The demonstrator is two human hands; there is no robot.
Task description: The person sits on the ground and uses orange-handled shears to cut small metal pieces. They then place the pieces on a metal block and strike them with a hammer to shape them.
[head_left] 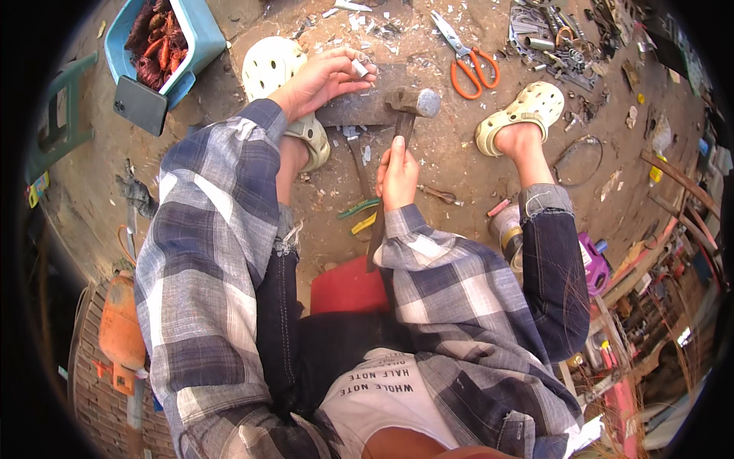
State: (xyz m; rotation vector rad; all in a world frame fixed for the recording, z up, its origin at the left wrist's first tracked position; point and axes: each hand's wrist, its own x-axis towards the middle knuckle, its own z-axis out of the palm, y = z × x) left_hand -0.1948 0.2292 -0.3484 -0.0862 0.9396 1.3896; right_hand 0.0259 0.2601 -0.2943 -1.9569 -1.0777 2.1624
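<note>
Brown, littered ground (451, 172) spreads underfoot. A blue bin (200, 34) stands at the far left, metal scrap (554, 42) lies at the far right, and worn cream clogs (544, 103) flank the work. The right hand's (399, 174) grip is wrapped round a hammer (414, 102), its head at a dark metal block's (344, 115) right end. Orange-handled snips (466, 60) lie beyond. The left hand's (325, 75) grip pinches a small white piece (359, 68) near the block.

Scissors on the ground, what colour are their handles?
The handles are orange, best seen in the head view.
</note>
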